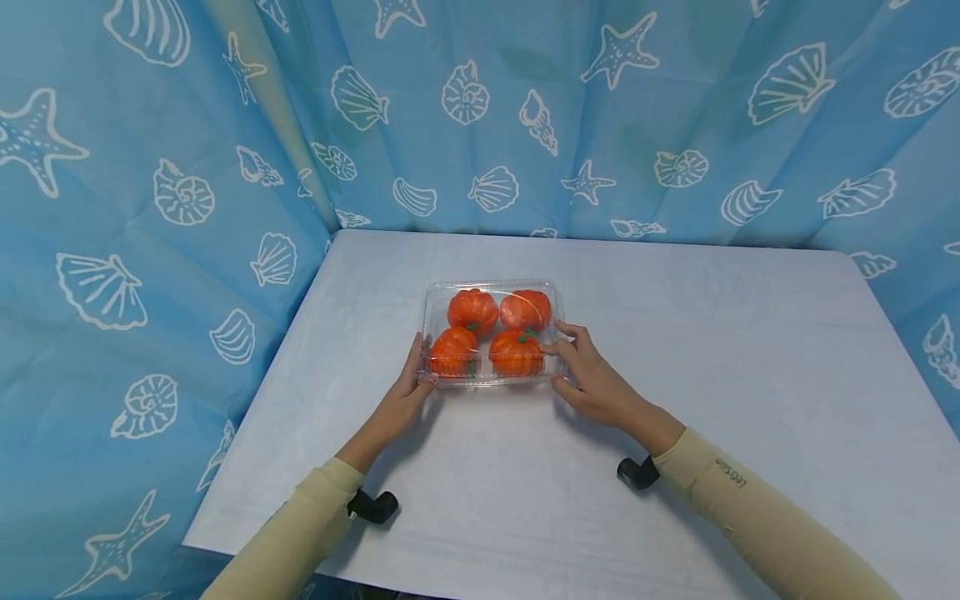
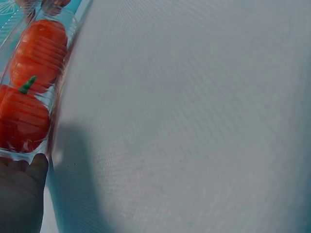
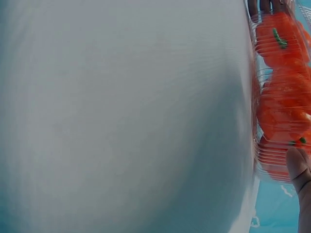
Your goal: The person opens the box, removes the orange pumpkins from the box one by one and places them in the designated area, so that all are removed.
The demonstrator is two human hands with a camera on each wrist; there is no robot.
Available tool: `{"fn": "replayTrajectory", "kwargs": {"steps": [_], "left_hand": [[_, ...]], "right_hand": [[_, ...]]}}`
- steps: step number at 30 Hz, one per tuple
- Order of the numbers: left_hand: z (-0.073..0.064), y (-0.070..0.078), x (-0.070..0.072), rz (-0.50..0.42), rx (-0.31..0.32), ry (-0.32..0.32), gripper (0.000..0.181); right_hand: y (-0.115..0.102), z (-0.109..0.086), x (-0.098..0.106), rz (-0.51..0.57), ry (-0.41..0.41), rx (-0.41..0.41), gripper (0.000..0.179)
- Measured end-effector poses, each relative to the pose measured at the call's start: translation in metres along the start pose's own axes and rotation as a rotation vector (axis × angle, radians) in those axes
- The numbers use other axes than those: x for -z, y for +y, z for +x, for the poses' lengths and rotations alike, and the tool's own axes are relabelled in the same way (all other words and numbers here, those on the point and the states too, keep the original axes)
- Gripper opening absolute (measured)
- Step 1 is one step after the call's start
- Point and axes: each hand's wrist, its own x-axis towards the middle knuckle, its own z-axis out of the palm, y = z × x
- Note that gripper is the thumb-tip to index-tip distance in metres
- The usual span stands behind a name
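Note:
A clear plastic clamshell box [image 1: 482, 382] holds several small, ribbed orange-red pumpkins [image 1: 473, 311] with green stems. My left hand [image 1: 397, 406] grips the box's left end, its thumb at the near corner and its fingers along the side. At the opposite end, my right hand [image 1: 596, 387] holds the right side between thumb and fingers. In the left wrist view, the left thumb [image 2: 39, 165] lies at the box's corner beside a pumpkin [image 2: 23, 119]. The right thumb [image 3: 297, 162] presses against the ridged plastic wall in the right wrist view.
A white-covered table [image 1: 750, 358] spreads beneath the box and both arms. Blue curtains [image 1: 465, 142] with white shells and starfish hang behind it and along the left. Black wrist cameras [image 1: 375, 507] are worn over beige sleeves [image 1: 765, 508].

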Motion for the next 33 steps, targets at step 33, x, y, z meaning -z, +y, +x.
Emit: {"fn": "replayTrajectory", "kwargs": {"steps": [33], "left_hand": [[-0.001,0.0,0.0,-0.008,-0.02,0.008,0.074]], "right_hand": [[-0.001,0.003,-0.007,-0.04,0.06,0.02,0.031]]}}
